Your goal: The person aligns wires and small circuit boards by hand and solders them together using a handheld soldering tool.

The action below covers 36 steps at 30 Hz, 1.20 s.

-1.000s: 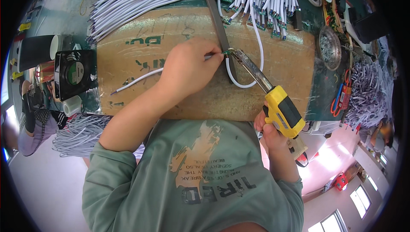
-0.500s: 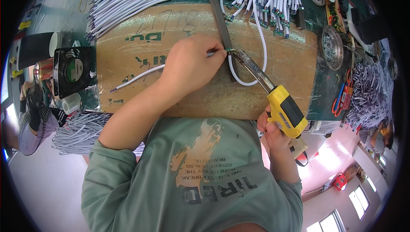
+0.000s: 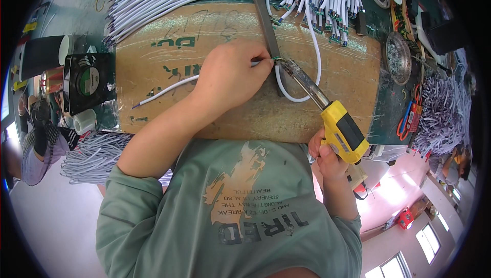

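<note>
A dark green table (image 3: 377, 124) stands in a pale room, and a worn brown cardboard sheet (image 3: 286, 124) covers its middle. Beyond the far left part of the sheet lies a stack of white cables (image 3: 171, 4); beyond its far right part is a bunch of cables with green board pieces (image 3: 312, 1) at their ends. A black fan (image 3: 88, 81) stands just left of the sheet, and a metal dish (image 3: 398, 58) and red-handled pliers (image 3: 409, 118) lie to its right. A dark bar (image 3: 265, 19) reaches from the sheet's far edge toward its middle. Over the middle of the sheet the left hand (image 3: 230, 76) is curled, thumb and forefinger pinched together on a white cable (image 3: 171, 91), whose loose end points to the sheet's left side. At those fingertips, a small green piece meets the end of a looped white cable (image 3: 292, 99) that curves across the sheet. At the sheet's near right edge the right hand (image 3: 329, 159) is wrapped around a yellow and black soldering gun (image 3: 345, 132), its metal tip at the green piece; whether they touch is too small to tell.
</note>
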Each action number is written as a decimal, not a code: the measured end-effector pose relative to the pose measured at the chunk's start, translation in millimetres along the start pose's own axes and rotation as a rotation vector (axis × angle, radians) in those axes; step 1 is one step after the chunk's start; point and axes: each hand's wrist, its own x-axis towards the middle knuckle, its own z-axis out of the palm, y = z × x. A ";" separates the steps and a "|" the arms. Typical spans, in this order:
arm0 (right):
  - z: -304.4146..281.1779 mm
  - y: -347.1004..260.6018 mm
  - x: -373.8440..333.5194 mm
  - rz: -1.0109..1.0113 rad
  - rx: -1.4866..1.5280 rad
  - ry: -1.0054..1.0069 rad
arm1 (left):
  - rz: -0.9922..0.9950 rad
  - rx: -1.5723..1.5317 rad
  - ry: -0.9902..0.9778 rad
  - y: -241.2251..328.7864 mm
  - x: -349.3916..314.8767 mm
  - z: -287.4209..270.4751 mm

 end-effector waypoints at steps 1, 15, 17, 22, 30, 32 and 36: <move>2.5 -0.8 0.0 0.000 0.041 0.018 | 0.007 -0.004 0.004 -0.8 -0.1 0.6; 4.2 -3.6 2.6 -0.009 0.181 0.021 | 0.013 0.011 0.006 -1.3 0.5 0.7; 3.0 -2.4 2.5 -0.002 0.144 0.019 | 0.010 0.010 0.000 -1.2 0.0 0.3; 2.7 -2.1 1.7 0.000 0.161 0.008 | 0.004 0.009 -0.005 -0.6 0.4 0.0; 12.8 -7.6 7.9 -0.055 0.259 0.060 | -0.016 -0.011 -0.024 -1.0 1.5 -1.6; 10.2 -5.6 8.4 -0.077 0.316 0.072 | -0.014 -0.011 -0.019 0.2 1.4 -1.0; -1.1 -8.7 10.6 -0.093 0.295 0.104 | -0.004 -0.011 -0.015 0.5 1.5 0.5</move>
